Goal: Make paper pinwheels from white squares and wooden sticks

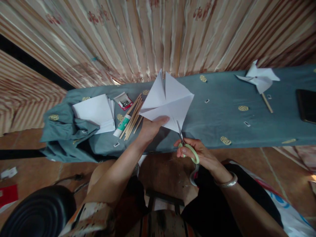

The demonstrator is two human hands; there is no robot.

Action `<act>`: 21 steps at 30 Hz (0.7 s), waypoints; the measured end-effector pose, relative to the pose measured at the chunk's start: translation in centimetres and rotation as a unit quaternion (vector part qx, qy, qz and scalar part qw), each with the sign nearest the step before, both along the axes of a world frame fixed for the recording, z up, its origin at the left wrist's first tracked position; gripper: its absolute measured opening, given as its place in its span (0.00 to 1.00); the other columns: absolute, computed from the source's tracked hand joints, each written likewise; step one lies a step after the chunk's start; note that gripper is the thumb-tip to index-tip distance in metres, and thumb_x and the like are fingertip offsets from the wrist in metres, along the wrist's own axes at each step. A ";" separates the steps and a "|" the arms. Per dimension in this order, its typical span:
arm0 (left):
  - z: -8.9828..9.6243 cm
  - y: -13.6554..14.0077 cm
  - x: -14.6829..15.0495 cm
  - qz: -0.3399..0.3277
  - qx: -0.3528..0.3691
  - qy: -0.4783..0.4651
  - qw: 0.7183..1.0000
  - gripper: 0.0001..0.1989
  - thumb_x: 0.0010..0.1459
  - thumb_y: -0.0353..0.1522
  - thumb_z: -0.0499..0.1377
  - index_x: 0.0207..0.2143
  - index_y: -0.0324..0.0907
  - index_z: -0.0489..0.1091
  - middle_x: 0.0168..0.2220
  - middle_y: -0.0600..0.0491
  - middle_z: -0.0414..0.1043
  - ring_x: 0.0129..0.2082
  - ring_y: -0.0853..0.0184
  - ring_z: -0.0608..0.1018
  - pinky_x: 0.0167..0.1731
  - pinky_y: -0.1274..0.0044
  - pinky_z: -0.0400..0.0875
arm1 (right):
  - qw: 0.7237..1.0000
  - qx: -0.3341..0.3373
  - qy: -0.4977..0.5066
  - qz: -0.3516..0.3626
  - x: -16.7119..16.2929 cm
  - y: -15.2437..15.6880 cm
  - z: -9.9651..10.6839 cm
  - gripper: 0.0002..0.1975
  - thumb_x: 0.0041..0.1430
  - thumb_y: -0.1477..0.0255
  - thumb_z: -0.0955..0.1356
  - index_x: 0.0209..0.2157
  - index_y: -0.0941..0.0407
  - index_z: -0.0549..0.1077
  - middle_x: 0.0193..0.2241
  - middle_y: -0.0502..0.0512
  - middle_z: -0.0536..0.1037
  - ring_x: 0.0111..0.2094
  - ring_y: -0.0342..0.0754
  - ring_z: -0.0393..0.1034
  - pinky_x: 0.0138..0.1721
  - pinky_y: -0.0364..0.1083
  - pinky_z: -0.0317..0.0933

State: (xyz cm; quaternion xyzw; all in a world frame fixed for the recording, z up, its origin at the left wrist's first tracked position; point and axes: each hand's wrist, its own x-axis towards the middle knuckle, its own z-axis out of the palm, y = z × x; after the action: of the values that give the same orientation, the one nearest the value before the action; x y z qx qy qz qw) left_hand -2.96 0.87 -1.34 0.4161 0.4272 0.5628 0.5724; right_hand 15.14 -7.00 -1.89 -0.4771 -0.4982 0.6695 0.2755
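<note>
My left hand grips a square white sheet of paper by its near left side, thumb on top and the other fingers hidden beneath. Slits run inward from the sheet's corners, and folds cross it. In my right hand is a pair of scissors with pale green handles. Their blades lie at the sheet's near corner, pointing toward its middle. Left of the sheet lie several wooden sticks, a green and white glue stick and a small open box of metal pins.
A stack of white paper rests on the blue-green cloth at the left. Toward the right lie a white paper pinwheel on a stick and a dark phone-like object. A pleated curtain hangs behind; a black round stool stands lower left.
</note>
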 end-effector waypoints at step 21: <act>0.2 0.1 -0.2 0.033 -0.024 0.007 0.999 0.30 0.41 0.28 0.69 0.50 0.44 0.71 0.42 0.50 0.79 0.48 0.56 0.79 0.54 0.64 0.69 | 0.995 -0.071 0.041 -0.055 -0.4 -0.1 -0.9 0.23 0.41 0.56 0.78 0.33 0.57 0.76 0.19 0.47 0.75 0.20 0.40 0.67 0.22 0.40 0.60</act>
State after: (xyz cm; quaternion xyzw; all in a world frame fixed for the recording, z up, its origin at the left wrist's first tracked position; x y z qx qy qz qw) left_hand -3.12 0.97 -1.11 0.3917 0.4588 0.5679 0.5601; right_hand 14.70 -7.13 -2.78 -0.4941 -0.4111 0.7059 0.2975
